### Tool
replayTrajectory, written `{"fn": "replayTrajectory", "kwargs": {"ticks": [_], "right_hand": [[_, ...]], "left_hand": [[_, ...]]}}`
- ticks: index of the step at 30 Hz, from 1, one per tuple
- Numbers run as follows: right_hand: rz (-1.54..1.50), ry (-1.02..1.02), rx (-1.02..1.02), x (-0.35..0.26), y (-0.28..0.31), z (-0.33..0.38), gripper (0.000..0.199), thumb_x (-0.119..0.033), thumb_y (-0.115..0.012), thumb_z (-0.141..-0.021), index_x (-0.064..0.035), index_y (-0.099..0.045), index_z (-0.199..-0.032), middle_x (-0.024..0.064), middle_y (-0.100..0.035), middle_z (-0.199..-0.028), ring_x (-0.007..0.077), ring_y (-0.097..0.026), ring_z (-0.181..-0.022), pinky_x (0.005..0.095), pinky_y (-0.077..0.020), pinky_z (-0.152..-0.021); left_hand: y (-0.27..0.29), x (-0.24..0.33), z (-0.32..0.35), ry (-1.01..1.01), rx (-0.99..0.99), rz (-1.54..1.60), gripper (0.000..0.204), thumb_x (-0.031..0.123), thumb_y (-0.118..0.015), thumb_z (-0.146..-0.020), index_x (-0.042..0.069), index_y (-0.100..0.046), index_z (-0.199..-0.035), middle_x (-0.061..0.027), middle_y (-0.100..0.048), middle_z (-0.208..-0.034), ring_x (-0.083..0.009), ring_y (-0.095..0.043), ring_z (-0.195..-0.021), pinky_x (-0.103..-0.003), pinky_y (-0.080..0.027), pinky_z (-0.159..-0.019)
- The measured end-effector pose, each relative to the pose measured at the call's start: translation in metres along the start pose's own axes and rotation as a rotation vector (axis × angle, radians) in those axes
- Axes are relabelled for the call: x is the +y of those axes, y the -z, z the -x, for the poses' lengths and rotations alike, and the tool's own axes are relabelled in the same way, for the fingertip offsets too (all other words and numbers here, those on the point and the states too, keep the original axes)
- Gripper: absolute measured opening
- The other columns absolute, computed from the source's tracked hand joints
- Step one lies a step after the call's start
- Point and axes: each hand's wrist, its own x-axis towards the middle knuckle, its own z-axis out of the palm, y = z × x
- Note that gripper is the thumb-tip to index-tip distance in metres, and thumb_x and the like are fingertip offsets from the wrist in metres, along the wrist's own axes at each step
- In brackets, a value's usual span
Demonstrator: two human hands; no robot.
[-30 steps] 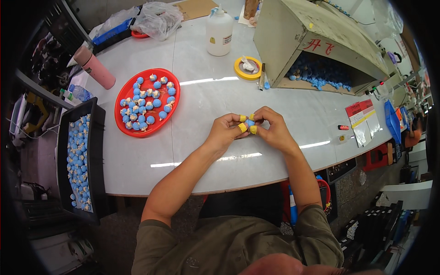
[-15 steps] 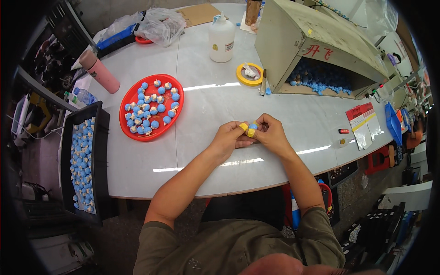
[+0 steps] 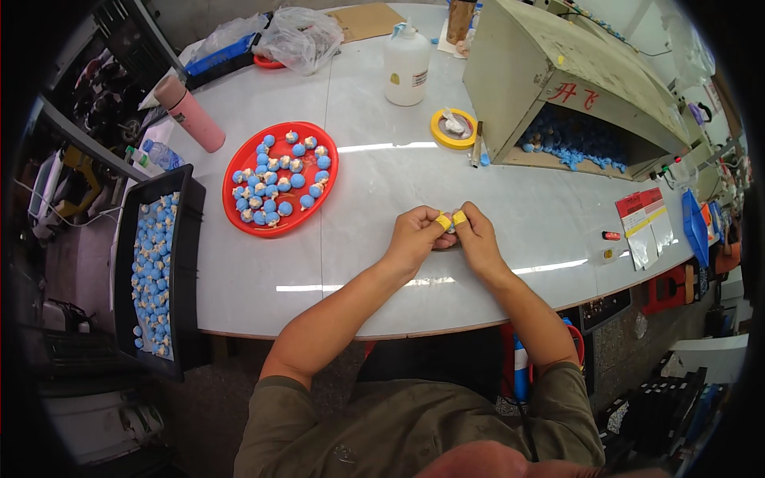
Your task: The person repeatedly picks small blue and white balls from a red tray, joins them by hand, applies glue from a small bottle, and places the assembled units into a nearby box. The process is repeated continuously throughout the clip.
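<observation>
Over the table in front of me, my left hand [image 3: 417, 239] and my right hand [image 3: 480, 245] meet fingertip to fingertip. Between them they pinch a small blue ball [image 3: 452, 229], mostly hidden by the fingers. Yellow tape wraps both thumbs, which press side by side on top of it. To the left of my hands is a round red tray [image 3: 275, 232] with several blue balls [image 3: 296, 166] bearing cream-coloured bits. Farther left, a long black bin [image 3: 188, 271] holds many similar blue and cream balls on a pale liner.
A white squeeze bottle [image 3: 407, 68] and a yellow tape roll [image 3: 457, 143] stand beyond my hands. At the back right, a beige box [image 3: 510, 88] has blue pieces inside its opening. A pink flask [image 3: 191, 116] stands at left. Red-and-white packets [image 3: 642, 215] lie near the right edge.
My thumbs have come closer together over the blue ball, covering more of it. The whole scene has shifted slightly to the right in view.
</observation>
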Motion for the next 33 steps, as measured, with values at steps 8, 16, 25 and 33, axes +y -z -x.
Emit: {"fn": "replayTrajectory", "kwargs": {"ticks": [8, 16, 25, 33], "right_hand": [[-0.120, 0.020, 0.028, 0.011, -0.006, 0.005, 0.027, -0.016, -0.050, -0.103, -0.0053, -0.042, -0.080, 0.0005, -0.045, -0.073, 0.0085, -0.039, -0.071, 0.0277, -0.0382, -0.061], [-0.083, 0.050, 0.057, 0.009, -0.009, 0.006, 0.026, -0.015, -0.049, -0.103, -0.0042, -0.041, -0.081, 0.0026, -0.044, -0.074, 0.0102, -0.040, -0.071, 0.0295, -0.0398, -0.063], [0.009, 0.078, 0.089, -0.003, -0.008, 0.009, 0.026, -0.015, -0.049, -0.103, -0.0045, -0.041, -0.081, 0.0042, -0.045, -0.074, 0.0122, -0.041, -0.070, 0.0308, -0.0405, -0.063], [0.082, 0.080, 0.130, -0.003, -0.009, 0.010, 0.023, -0.017, -0.050, -0.101, -0.0021, -0.046, -0.084, 0.0120, -0.051, -0.075, 0.0201, -0.049, -0.069, 0.0341, -0.0427, -0.065]], "left_hand": [[-0.005, -0.004, 0.001, -0.023, 0.006, 0.008, 0.020, 0.020, -0.066, -0.099, 0.000, -0.062, -0.101, -0.0087, -0.070, -0.089, -0.0131, -0.069, -0.078, -0.024, -0.057, -0.072], [-0.004, -0.004, 0.003, -0.034, -0.006, -0.007, 0.019, 0.019, -0.065, -0.099, 0.001, -0.063, -0.101, -0.0076, -0.069, -0.088, -0.0123, -0.068, -0.078, -0.025, -0.057, -0.074], [-0.005, -0.002, 0.003, -0.032, 0.009, -0.032, 0.016, 0.018, -0.064, -0.100, 0.002, -0.064, -0.101, -0.0065, -0.068, -0.088, -0.0128, -0.068, -0.077, -0.026, -0.057, -0.075], [-0.005, -0.006, 0.003, -0.038, 0.023, -0.059, 0.016, 0.016, -0.065, -0.099, 0.001, -0.064, -0.103, -0.0078, -0.069, -0.091, -0.0136, -0.069, -0.079, -0.027, -0.058, -0.076]]}}
